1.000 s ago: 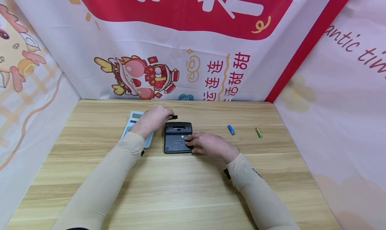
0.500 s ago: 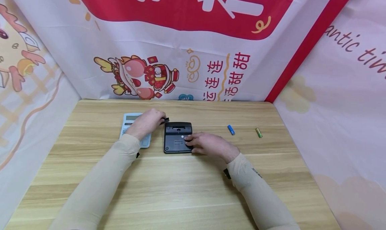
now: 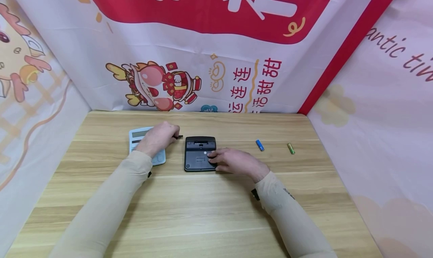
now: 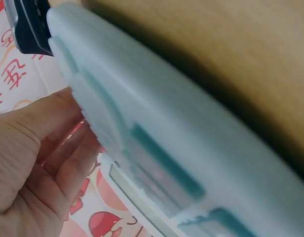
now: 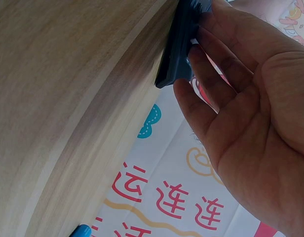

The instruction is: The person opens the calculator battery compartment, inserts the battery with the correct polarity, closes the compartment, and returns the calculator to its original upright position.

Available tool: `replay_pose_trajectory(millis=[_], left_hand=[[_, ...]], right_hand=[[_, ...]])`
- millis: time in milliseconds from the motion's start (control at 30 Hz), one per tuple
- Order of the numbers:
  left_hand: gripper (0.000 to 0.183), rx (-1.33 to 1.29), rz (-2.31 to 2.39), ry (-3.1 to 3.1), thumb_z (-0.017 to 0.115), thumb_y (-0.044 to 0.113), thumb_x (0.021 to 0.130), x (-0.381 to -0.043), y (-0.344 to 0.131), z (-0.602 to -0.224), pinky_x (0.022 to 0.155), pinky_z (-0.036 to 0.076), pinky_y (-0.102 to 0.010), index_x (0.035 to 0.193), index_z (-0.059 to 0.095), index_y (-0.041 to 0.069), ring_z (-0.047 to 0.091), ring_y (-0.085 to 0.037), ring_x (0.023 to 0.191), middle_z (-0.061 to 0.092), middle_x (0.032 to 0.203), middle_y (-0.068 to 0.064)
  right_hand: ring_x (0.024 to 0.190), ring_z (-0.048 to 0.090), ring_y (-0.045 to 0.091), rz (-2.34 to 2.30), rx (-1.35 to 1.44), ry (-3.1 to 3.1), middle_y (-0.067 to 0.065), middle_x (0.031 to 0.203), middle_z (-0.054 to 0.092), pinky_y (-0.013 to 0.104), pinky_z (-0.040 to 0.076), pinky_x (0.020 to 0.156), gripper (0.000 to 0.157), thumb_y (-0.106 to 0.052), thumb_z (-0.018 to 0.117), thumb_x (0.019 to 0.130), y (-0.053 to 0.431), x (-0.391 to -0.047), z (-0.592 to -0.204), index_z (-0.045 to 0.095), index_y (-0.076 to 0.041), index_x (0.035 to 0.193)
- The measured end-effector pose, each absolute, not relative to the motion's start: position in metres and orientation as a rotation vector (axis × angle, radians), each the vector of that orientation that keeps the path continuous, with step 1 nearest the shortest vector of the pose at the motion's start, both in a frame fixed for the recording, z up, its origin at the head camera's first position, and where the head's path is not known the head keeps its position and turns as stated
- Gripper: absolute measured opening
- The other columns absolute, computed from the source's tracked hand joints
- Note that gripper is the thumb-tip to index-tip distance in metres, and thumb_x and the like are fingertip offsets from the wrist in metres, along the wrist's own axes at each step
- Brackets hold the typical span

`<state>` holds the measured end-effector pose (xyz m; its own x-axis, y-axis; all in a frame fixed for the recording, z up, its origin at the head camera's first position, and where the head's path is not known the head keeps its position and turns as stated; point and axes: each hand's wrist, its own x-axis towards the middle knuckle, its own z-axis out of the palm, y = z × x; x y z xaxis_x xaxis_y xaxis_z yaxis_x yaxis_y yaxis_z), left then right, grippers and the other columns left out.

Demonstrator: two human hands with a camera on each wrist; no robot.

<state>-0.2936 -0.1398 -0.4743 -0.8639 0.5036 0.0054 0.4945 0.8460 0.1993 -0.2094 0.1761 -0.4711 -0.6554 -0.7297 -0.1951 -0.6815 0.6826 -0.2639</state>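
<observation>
My left hand (image 3: 159,138) pinches a small flat black piece (image 3: 178,137), probably a battery cover, by its end. Beneath that hand lies a light-blue calculator (image 3: 137,134), partly covered; in the left wrist view the calculator (image 4: 142,98) fills the middle beside the fingers. To the right, a black calculator-like device (image 3: 194,160) lies with its underside up and an uncovered battery slot (image 3: 201,142) near its far edge. My right hand (image 3: 235,161) rests its fingertips on the device's right side. In the right wrist view, fairly straight fingers (image 5: 211,79) touch the device's edge.
On the wooden table (image 3: 203,213), a blue battery (image 3: 259,145) and a green-and-gold battery (image 3: 291,148) lie apart to the right of the device. A printed cloth (image 3: 169,44) hangs behind the table's far edge, with more cloth at both sides.
My left hand has moved left, away from the black device, with the small black piece. The light-blue calculator has slid and turned left with it. The right hand and black device have stayed put.
</observation>
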Motion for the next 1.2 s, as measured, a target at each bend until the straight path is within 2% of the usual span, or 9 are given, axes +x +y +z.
replay_pose_trajectory(millis=[367,667,900,1100,1200], left_hand=[[0.018,0.809,0.264,2.946,0.08,0.013,0.094,-0.28,-0.132,-0.464,0.093,0.064,-0.044,0.112,0.079,0.012,0.074,-0.02,0.098,0.081,0.108,-0.005],[0.033,0.86,0.401,2.872,0.078,0.021,0.097,-0.247,-0.123,-0.459,0.101,0.062,-0.047,0.127,0.074,0.008,0.075,-0.025,0.114,0.078,0.124,-0.01],[0.039,0.902,0.407,2.867,0.079,0.025,0.096,-0.229,-0.115,-0.465,0.1,0.061,-0.045,0.131,0.071,0.009,0.074,-0.022,0.112,0.077,0.125,-0.01],[0.062,0.87,0.341,2.885,0.078,0.033,0.097,-0.221,-0.108,-0.466,0.114,0.054,-0.049,0.149,0.058,0.008,0.064,-0.033,0.136,0.063,0.151,-0.015],[0.069,0.865,0.32,2.89,0.079,0.035,0.096,-0.218,-0.106,-0.465,0.117,0.052,-0.05,0.154,0.053,0.008,0.06,-0.035,0.141,0.055,0.159,-0.016]], right_hand=[[0.149,0.053,0.022,-0.28,-1.138,2.612,0.0,0.16,0.055,0.039,0.046,0.123,0.044,-0.029,0.07,0.103,0.179,-0.209,-0.469,0.065,-0.017,0.145],[0.151,0.051,0.024,-0.324,-1.091,2.603,0.002,0.161,0.054,0.042,0.046,0.124,0.047,-0.027,0.071,0.102,0.186,-0.212,-0.465,0.063,-0.015,0.147],[0.152,0.05,0.022,-0.329,-1.078,2.597,-0.001,0.161,0.054,0.041,0.045,0.125,0.047,-0.029,0.071,0.102,0.186,-0.216,-0.469,0.062,-0.018,0.147],[0.152,0.05,0.023,-0.327,-1.098,2.59,0.0,0.161,0.054,0.041,0.045,0.124,0.047,-0.028,0.071,0.102,0.188,-0.217,-0.469,0.062,-0.017,0.147],[0.152,0.05,0.023,-0.307,-1.104,2.587,0.0,0.161,0.054,0.042,0.045,0.125,0.047,-0.028,0.071,0.102,0.188,-0.217,-0.467,0.062,-0.018,0.147]])
